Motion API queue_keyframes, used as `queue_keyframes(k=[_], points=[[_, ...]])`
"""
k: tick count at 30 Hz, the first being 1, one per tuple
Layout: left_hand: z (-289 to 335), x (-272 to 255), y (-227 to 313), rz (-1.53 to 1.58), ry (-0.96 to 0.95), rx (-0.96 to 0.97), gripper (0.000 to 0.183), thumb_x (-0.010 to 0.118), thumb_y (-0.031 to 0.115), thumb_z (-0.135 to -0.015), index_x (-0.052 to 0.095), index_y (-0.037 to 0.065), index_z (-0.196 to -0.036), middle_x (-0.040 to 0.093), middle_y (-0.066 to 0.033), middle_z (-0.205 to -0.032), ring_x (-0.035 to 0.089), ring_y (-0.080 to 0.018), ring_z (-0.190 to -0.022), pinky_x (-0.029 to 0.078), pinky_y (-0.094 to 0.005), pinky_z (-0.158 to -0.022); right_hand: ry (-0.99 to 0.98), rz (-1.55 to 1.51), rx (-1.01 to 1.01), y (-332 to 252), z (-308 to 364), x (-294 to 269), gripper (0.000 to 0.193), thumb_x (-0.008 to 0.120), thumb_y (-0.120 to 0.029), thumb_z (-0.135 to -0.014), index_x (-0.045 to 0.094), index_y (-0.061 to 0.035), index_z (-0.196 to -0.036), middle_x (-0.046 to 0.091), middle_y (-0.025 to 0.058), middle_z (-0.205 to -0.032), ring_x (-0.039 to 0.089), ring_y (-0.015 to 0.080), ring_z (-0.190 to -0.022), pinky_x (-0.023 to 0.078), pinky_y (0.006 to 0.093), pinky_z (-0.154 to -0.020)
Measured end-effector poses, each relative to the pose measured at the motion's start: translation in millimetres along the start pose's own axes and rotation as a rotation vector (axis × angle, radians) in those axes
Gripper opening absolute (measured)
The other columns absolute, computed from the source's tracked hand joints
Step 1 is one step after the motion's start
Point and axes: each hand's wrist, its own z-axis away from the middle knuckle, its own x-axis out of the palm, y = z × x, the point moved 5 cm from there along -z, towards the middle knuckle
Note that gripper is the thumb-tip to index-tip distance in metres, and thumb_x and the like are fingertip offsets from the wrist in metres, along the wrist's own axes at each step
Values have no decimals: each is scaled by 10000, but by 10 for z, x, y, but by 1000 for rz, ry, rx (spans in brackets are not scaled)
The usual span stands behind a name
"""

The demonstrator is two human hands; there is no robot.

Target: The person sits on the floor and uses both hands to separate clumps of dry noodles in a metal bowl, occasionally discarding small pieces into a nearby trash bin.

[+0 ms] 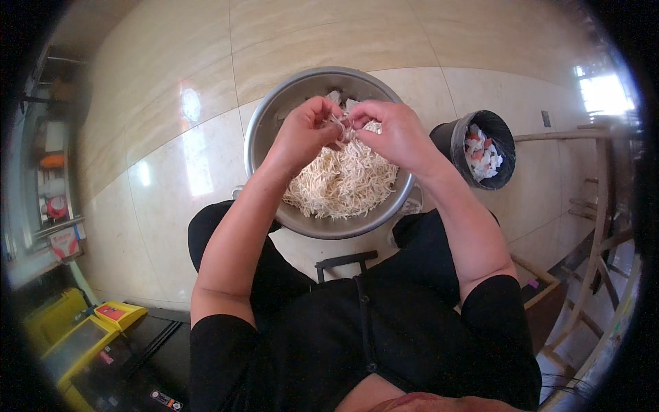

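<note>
A large round metal basin stands on the floor between my knees. It holds a broad heap of pale, thin shreds that look like pulled cooked meat. At the basin's far side, a few bigger pale pieces show behind my fingers. My left hand and my right hand meet above the heap's far part, fingertips curled and pinching. Between them is a small piece of the pale shredded meat, held from both sides. The fingers partly cover it.
Right of the basin stands a black bucket with white and pinkish scraps inside. Farther right is a wooden frame with rungs. A dark bar lies between my legs. Yellow plastic items sit at lower left, below a shelf of goods.
</note>
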Motion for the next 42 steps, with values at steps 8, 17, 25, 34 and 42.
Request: queue_keyframes(k=[8,17,25,34,42], points=[[23,38,-655,-1026,-438,-217,282,649,219,-737,648,126,-1003,647,-129,-915,604,-289,-865,446,-350,-808,-290,483,244,815,69,527,115,634,-177,-672,657,-70,-711,617,129,-749,593,312,-746,466,416,-659],[-120,-349,-231,-756,159,31,175,622,202,-749,660,64,-849,647,-114,-779,621,-243,-735,472,-316,-675,-380,566,424,1006,99,668,153,607,-180,-670,648,-33,-683,624,177,-742,613,336,-707,483,425,-649],[-138,-407,-178,-634,213,23,161,651,138,-766,622,10,-859,628,-42,-743,566,-98,-703,453,-249,-642,-397,356,413,892,18,547,189,625,-170,-673,658,-8,-764,644,168,-738,620,276,-605,501,375,-599],[-80,-197,-230,81,25,-67,185,657,29,-758,543,5,-901,600,-66,-791,608,-146,-697,508,-262,-629,-127,-357,567,460,-14,299,117,641,-126,-751,645,-11,-773,602,4,-697,527,62,-629,424,211,-580],[-95,-236,-172,95,95,2,183,640,-13,-749,496,26,-854,579,-47,-763,598,-146,-685,513,-259,-650,-79,-368,535,430,-2,190,130,651,-134,-760,640,-6,-783,599,-3,-698,523,56,-630,420,200,-582]])
